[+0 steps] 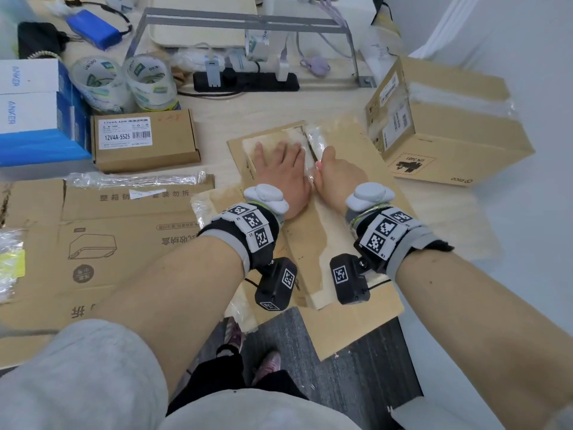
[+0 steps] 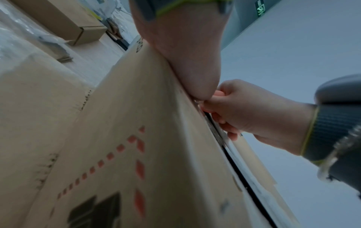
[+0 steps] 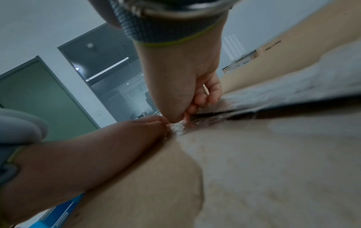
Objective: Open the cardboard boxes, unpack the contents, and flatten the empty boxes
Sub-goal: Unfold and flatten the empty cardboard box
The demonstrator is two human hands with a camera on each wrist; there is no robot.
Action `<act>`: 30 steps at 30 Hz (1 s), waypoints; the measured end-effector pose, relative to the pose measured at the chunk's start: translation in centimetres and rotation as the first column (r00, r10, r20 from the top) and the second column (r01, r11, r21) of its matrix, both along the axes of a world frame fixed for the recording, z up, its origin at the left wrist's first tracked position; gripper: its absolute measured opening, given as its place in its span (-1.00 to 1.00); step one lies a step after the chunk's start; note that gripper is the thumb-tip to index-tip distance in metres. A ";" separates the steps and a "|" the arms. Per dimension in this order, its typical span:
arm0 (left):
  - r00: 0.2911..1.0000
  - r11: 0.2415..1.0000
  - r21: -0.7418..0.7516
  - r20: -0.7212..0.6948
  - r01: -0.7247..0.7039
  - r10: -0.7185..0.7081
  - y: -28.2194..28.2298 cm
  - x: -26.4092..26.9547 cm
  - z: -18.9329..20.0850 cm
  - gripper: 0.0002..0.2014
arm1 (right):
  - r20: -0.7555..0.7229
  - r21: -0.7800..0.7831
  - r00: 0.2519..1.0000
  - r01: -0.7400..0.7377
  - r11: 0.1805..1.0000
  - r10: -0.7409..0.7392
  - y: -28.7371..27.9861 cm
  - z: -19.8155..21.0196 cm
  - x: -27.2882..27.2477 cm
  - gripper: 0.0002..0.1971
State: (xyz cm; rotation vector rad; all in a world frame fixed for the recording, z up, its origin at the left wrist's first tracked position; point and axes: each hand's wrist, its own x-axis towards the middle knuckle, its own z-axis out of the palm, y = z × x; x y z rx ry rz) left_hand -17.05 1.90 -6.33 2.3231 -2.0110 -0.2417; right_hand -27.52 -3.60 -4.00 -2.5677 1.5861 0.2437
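- Cardboard box (image 1: 366, 187), frame centre: sealed; opening step in hand.
- Left hand (image 1: 283, 172): flat, fingers straight, pressing flap.
- Right hand (image 1: 339, 173): curled, pinching clear tape (image 1: 317, 144) at seam.
- Next: peel tape along seam, lift flaps.

I count hands 2: left hand (image 1: 280, 172), right hand (image 1: 339, 172) | flattened cardboard boxes 2: centre (image 1: 366, 321), near left (image 1: 102, 243) | closed brown boxes 2: far right (image 1: 459, 135), left of centre (image 1: 145, 141) | clear tape rolls 2 (image 1: 124, 82) | white-and-blue boxes 2, far left (image 1: 28, 97) | black power strip 1 (image 1: 245, 80)
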 end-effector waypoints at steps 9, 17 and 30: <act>0.993 0.993 0.080 0.077 0.084 -0.090 1.8 -1.9 -0.3 -0.43 | -0.006 0.048 0.999 0.052 0.998 -0.052 0.2 -0.2 0.5 -0.72; 0.994 0.995 0.065 0.069 0.080 -0.085 1.8 -1.8 -0.2 -0.44 | -0.067 0.056 0.997 0.047 0.997 -0.043 0.6 0.4 0.5 -0.74; 0.995 0.995 0.043 0.043 0.088 -0.090 2.0 -1.6 -0.1 -0.45 | -0.050 0.019 0.994 0.099 0.995 -0.098 2.0 0.3 -0.5 -0.75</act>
